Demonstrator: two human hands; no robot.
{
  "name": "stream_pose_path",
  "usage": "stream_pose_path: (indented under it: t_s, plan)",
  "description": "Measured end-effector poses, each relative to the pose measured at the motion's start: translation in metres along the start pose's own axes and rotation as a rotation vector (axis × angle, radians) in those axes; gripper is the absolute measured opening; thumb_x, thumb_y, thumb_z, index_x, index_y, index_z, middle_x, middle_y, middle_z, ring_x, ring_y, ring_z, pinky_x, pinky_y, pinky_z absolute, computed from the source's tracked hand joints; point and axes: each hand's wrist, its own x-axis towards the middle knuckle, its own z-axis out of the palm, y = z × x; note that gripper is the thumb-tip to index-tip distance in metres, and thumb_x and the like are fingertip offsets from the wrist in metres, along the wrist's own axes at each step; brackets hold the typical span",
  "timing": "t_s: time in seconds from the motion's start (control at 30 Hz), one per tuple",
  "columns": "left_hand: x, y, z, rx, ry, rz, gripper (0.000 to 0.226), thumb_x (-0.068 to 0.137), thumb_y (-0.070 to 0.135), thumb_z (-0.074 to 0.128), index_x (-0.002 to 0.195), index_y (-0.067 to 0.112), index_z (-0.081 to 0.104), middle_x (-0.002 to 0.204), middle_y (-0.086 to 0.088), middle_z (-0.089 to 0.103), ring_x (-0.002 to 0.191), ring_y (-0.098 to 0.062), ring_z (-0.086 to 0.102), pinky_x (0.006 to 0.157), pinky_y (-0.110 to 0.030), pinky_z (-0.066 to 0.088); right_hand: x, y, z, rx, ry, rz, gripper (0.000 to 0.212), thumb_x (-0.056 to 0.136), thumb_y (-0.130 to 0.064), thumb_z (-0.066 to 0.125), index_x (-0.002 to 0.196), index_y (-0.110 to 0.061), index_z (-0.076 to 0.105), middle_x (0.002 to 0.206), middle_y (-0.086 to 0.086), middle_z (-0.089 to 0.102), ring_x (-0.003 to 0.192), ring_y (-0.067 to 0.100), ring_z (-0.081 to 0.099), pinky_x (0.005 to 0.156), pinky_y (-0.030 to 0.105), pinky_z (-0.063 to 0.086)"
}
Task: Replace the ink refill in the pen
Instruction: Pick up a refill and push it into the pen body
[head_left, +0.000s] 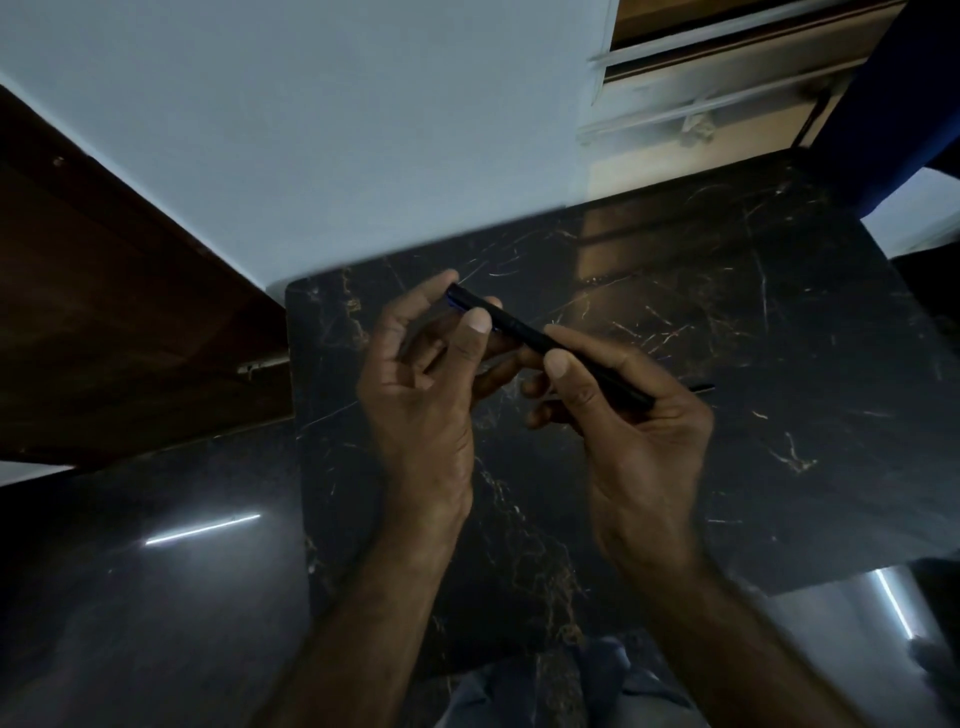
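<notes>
The pen (524, 332), dark and slender, is held level above the counter (753, 312), not resting on it. The left hand (415, 384) has its grip clamped on the upper end; the right hand (623, 410) has its grip clamped on the barrel, probably to twist or pull the halves apart. Dim light and fingers hide any seam; no spare refill can be made out.

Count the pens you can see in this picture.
1. A single dark pen is held over the black marble table, its upper end in the left hand and its lower part in the right hand. No loose refill is visible.
</notes>
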Motion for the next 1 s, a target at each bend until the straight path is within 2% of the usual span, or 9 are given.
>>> stream_pose_path:
  t_s: [0.1, 0.27, 0.37, 0.47, 0.53, 0.6, 0.67, 0.8, 1.0]
  plan:
    - [-0.003, -0.005, 0.002, 0.013, 0.072, 0.027, 0.032, 0.096, 0.000, 0.069, 0.127, 0.009, 0.068, 0.105, -0.012, 0.080, 0.097, -0.030, 0.077, 0.072, -0.034, 0.063, -0.004, 0.007, 0.008, -0.022, 0.030, -0.027, 0.025, 0.092, 0.007, 0.068, 0.116, 0.005, 0.071, 0.095, 0.024, 0.075, 0.077, 0.033, 0.074, 0.066, 0.039, 0.061]
    - [0.000, -0.019, -0.005, 0.056, 0.114, 0.042, 0.033, 0.097, -0.001, 0.069, 0.129, 0.005, 0.067, 0.100, -0.007, 0.080, 0.093, -0.022, 0.077, 0.074, -0.032, 0.062, -0.013, 0.030, 0.017, -0.034, 0.056, -0.033, 0.024, 0.093, 0.009, 0.067, 0.117, 0.004, 0.072, 0.096, 0.022, 0.076, 0.077, 0.032, 0.075, 0.068, 0.041, 0.062]
    - [0.004, -0.037, -0.019, 0.087, 0.106, -0.064, 0.035, 0.097, 0.001, 0.069, 0.132, 0.004, 0.066, 0.106, -0.018, 0.080, 0.098, -0.029, 0.077, 0.075, -0.033, 0.063, -0.015, 0.050, 0.008, -0.086, 0.016, 0.020, 0.023, 0.095, 0.006, 0.068, 0.116, -0.001, 0.074, 0.098, 0.011, 0.078, 0.082, 0.027, 0.076, 0.070, 0.045, 0.063]
    - [0.015, -0.064, -0.045, 0.160, 0.078, -0.212, 0.033, 0.096, 0.002, 0.072, 0.128, 0.007, 0.069, 0.108, -0.021, 0.079, 0.098, -0.030, 0.078, 0.077, -0.035, 0.064, -0.007, 0.083, -0.018, -0.432, -0.086, -0.010, 0.020, 0.093, -0.006, 0.075, 0.113, -0.010, 0.078, 0.100, 0.000, 0.077, 0.091, 0.015, 0.073, 0.076, 0.037, 0.061]
    - [0.023, -0.087, -0.064, 0.275, 0.074, -0.261, 0.031, 0.093, 0.002, 0.076, 0.123, 0.010, 0.072, 0.106, -0.017, 0.079, 0.097, -0.026, 0.078, 0.080, -0.033, 0.064, -0.002, 0.111, -0.037, -0.750, -0.205, -0.039, 0.011, 0.093, -0.021, 0.076, 0.103, -0.017, 0.078, 0.091, -0.004, 0.072, 0.082, 0.010, 0.068, 0.069, 0.037, 0.058]
    - [0.029, -0.111, -0.085, 0.397, 0.093, -0.296, 0.031, 0.090, 0.005, 0.080, 0.120, 0.012, 0.074, 0.108, -0.015, 0.079, 0.099, -0.026, 0.078, 0.080, -0.034, 0.064, -0.003, 0.136, -0.046, -0.985, -0.337, 0.027, 0.012, 0.095, -0.031, 0.071, 0.096, -0.020, 0.073, 0.085, -0.004, 0.066, 0.075, 0.015, 0.064, 0.063, 0.042, 0.056]
    - [0.033, -0.133, -0.103, 0.548, 0.080, -0.305, 0.030, 0.089, 0.016, 0.083, 0.118, 0.018, 0.075, 0.108, -0.011, 0.080, 0.099, -0.027, 0.079, 0.081, -0.041, 0.066, -0.007, 0.155, -0.046, -1.165, -0.425, 0.094, 0.014, 0.096, -0.034, 0.067, 0.097, -0.020, 0.069, 0.089, 0.000, 0.064, 0.082, 0.023, 0.063, 0.066, 0.041, 0.055]
    - [0.043, -0.154, -0.133, 0.845, 0.034, -0.260, 0.017, 0.092, 0.030, 0.079, 0.109, 0.028, 0.078, 0.103, 0.006, 0.080, 0.095, -0.015, 0.078, 0.082, -0.047, 0.067, -0.012, 0.175, -0.033, -1.272, -0.512, 0.146, 0.023, 0.097, -0.034, 0.063, 0.116, -0.022, 0.062, 0.111, 0.007, 0.065, 0.105, 0.027, 0.060, 0.078, 0.039, 0.052]
    - [0.054, -0.162, -0.144, 1.120, -0.026, -0.139, 0.018, 0.094, 0.027, 0.076, 0.111, 0.021, 0.079, 0.107, 0.003, 0.079, 0.101, -0.014, 0.073, 0.091, -0.027, 0.056, -0.016, 0.191, -0.016, -1.390, -0.591, 0.128, 0.027, 0.096, -0.032, 0.065, 0.117, -0.016, 0.059, 0.121, 0.008, 0.064, 0.115, 0.028, 0.059, 0.082, 0.039, 0.050]
